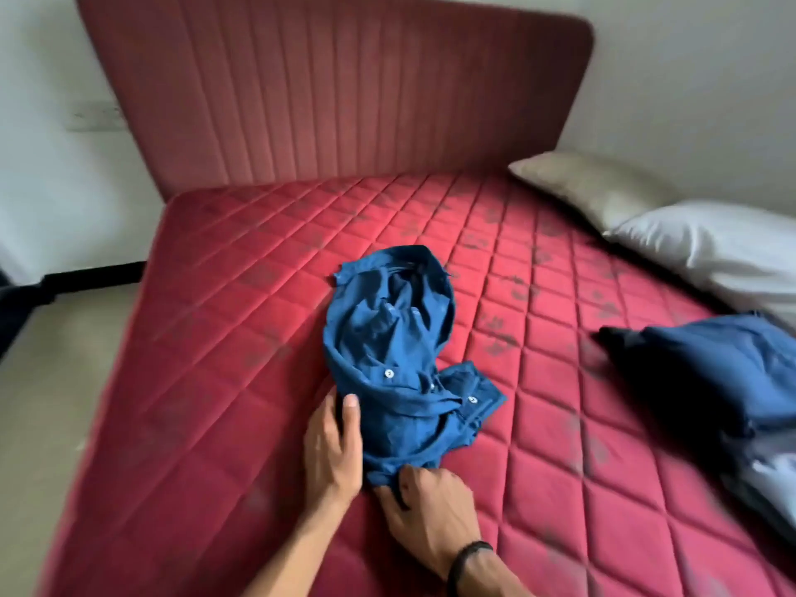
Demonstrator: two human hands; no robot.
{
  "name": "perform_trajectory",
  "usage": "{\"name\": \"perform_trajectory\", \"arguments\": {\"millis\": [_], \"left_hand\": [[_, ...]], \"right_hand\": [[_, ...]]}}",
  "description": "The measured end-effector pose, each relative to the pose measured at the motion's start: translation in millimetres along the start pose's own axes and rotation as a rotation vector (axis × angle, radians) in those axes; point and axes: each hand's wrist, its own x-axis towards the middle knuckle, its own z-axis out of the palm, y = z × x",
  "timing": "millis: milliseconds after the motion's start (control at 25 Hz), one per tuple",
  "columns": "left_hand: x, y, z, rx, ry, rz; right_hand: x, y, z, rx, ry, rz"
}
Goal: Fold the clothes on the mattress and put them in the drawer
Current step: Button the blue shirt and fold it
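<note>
Head view: both hands' fingers grasp blue shirt (396, 364), lengthwise toward headboard (327, 92).

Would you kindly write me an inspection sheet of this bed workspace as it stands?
Surface: red quilted mattress, dark smudges toward its right side.
Job's things: blue shirt crumpled mid-mattress, unfolded; darker blue clothes piled at the right edge.
Clutter: beige pillow and white pillow at the far right.
Grippers: left hand grips the shirt's near-left edge; right hand, black wristband, pinches its near hem.
Cables: nothing seen.
Surroundings: red headboard, white wall, wall socket plate; no drawer in view.
</note>
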Motion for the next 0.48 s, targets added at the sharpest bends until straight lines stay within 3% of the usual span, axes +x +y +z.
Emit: {"name": "perform_trajectory", "arguments": {"millis": [80, 200, 280, 320, 360, 400, 480], "left_hand": [[-77.5, 12.4, -34.7, -0.111, 0.016, -0.096], [-160.9, -6.6, -80.4, 0.008, 0.001, -0.043], [-186.8, -14.6, -105.5, 0.136, -0.108, -0.102], [-196.6, -9.5, -115.6, 0.204, -0.236, -0.149], [-204.7, -2.4, -124.7, 0.262, -0.418, -0.164], [-209.1, 8.2, -135.4, 0.306, -0.614, -0.174], [-199.3, 21.8, -152.7, 0.268, -0.858, -0.226]], "right_hand": [[-85.4, -23.0, -13.8, 0.040, -0.092, -0.089], [-161.0, -41.7, -60.3, 0.185, -0.572, -0.108], [-166.5, -31.8, -92.8, 0.248, -0.863, -0.073], [-161.7, -25.6, -109.2, 0.261, -0.936, -0.025], [-153.2, -19.0, -123.1, 0.255, -0.929, 0.017], [-140.4, -14.4, -133.9, 0.232, -0.817, 0.034], [-111.7, -11.3, -148.5, 0.235, -0.414, 0.064]]}}
